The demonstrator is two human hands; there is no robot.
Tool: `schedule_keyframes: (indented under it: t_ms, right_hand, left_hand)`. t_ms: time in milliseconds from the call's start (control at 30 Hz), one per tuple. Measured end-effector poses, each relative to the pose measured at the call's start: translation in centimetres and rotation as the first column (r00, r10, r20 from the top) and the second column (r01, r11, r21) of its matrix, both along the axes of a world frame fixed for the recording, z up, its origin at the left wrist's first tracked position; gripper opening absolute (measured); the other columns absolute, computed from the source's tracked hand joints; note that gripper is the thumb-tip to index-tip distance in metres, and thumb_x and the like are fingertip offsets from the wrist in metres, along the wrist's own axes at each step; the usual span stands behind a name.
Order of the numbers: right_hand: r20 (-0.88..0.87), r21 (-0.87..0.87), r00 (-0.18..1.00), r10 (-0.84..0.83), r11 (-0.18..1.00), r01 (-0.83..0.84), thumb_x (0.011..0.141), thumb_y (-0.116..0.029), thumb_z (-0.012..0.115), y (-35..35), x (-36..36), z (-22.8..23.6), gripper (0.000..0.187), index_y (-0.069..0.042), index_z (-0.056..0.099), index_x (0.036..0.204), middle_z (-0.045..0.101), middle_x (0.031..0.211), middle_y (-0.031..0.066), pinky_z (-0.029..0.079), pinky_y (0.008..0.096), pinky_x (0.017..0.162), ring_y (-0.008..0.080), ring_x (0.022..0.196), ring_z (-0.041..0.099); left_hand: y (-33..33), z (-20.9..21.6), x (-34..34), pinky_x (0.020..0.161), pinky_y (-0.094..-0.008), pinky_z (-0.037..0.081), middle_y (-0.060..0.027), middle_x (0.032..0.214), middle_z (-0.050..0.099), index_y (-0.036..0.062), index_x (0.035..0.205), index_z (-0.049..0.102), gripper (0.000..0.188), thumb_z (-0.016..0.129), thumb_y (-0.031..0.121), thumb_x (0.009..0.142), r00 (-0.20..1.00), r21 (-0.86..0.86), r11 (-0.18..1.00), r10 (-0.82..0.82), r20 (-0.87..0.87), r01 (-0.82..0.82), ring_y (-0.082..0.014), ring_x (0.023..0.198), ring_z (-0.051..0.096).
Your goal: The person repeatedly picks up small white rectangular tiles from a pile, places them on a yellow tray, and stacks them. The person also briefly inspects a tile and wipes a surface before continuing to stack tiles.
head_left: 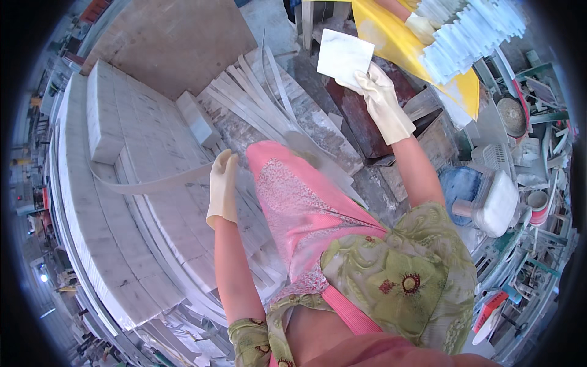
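Note:
Both hands wear cream rubber gloves. Raised ahead of me, my right hand [384,103] grips a square white marble tile [343,56] by its near corner, thumb and fingers closed on it. My left hand [223,186] is lower, beside my pink-covered knee, with its fingers curled. A long, flat white strap [156,185] bows across the stacked stone and ends at that hand, which appears to pinch it. Stacks of pale grey-white tiles [162,150] fill the left side, close to my left hand. More loose white straps [251,95] lie fanned out beyond my knee.
A large brown board [177,40] leans behind the stacks. At the upper right, another person's gloved hand [420,27] is beside a row of pale slabs [474,40] near yellow sheeting [379,27]. A blue basin [461,186] and a white plastic container [496,202] sit at right.

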State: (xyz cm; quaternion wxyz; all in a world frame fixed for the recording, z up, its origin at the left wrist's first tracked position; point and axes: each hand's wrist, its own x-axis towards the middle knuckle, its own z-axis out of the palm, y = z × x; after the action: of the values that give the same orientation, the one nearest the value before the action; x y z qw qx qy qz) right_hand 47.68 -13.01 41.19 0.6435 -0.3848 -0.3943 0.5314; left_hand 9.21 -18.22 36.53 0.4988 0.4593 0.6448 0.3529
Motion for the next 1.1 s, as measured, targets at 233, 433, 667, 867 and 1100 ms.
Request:
schedule_keyframes:
  t_ms: [233, 433, 667, 867, 1100]
  right_hand:
    - [0.832, 0.346, 0.508, -0.225, 0.925, -0.156, 0.093, 0.001, 0.057, 2.9, -2.7, 4.6, 0.043, 0.000, 0.060, 0.136, 0.069, 0.127, 0.0118, 0.055, 0.0351, 0.099, 0.0272, 0.118, 0.067]
    - [0.823, 0.508, 0.088, -0.562, 0.656, -0.558, 0.087, 0.003, 0.055, 6.4, -3.4, 5.9, 0.046, -0.008, 0.065, 0.132, 0.066, 0.130, 0.0118, 0.054, 0.0381, 0.104, 0.0294, 0.122, 0.065]
    - [0.680, 0.180, 0.730, -0.071, 0.981, -0.072, 0.093, -0.006, 0.061, 8.2, -2.1, 4.8, 0.056, 0.003, 0.048, 0.146, 0.054, 0.147, 0.0239, 0.036, 0.0395, 0.118, 0.0322, 0.141, 0.049]
    - [0.874, 0.207, 0.464, -0.144, 0.974, -0.088, 0.065, -0.023, 0.095, 7.4, -5.1, 0.8, 0.096, 0.006, 0.048, 0.143, 0.063, 0.132, 0.0253, 0.048, 0.0400, 0.106, 0.0344, 0.126, 0.061]
    - [0.751, 0.214, 0.645, -0.137, 0.976, -0.043, 0.074, -0.014, 0.089, 7.6, -5.3, -2.0, 0.062, 0.009, 0.063, 0.125, 0.074, 0.102, 0.0210, 0.056, 0.0374, 0.085, 0.0283, 0.091, 0.073]
  left_hand:
    - [3.3, 8.0, 8.3, 0.109, -0.0375, 0.046, -0.0227, 0.137, 0.061, -0.0066, 0.146, 0.045, 0.067, 0.045, 0.047, 0.107, 0.791, 0.052, 0.990, -0.136, 0.596, 0.131, -0.0280, 0.121, 0.063]
    - [9.9, 8.6, 16.4, 0.108, -0.0412, 0.048, -0.0179, 0.140, 0.058, -0.0053, 0.144, 0.045, 0.053, 0.045, 0.034, 0.108, 0.503, 0.080, 0.996, -0.054, 0.863, -0.031, -0.0271, 0.126, 0.060]
    - [11.4, 4.6, 17.9, 0.099, -0.0413, 0.054, -0.0116, 0.139, 0.057, 0.0029, 0.142, 0.043, 0.041, 0.049, 0.022, 0.106, 0.306, -0.155, 0.973, 0.202, 0.930, -0.172, -0.0251, 0.125, 0.060]
    - [11.5, 1.2, 18.9, 0.100, -0.0403, 0.053, -0.0080, 0.140, 0.057, 0.0072, 0.144, 0.044, 0.044, 0.053, 0.024, 0.105, 0.197, -0.176, 0.979, 0.194, 0.961, -0.104, -0.0234, 0.126, 0.059]
    - [11.5, -3.1, 18.1, 0.101, -0.0420, 0.053, -0.0059, 0.139, 0.059, 0.0101, 0.145, 0.044, 0.052, 0.060, 0.032, 0.101, 0.268, -0.147, 0.989, 0.149, 0.952, -0.030, -0.0227, 0.125, 0.061]
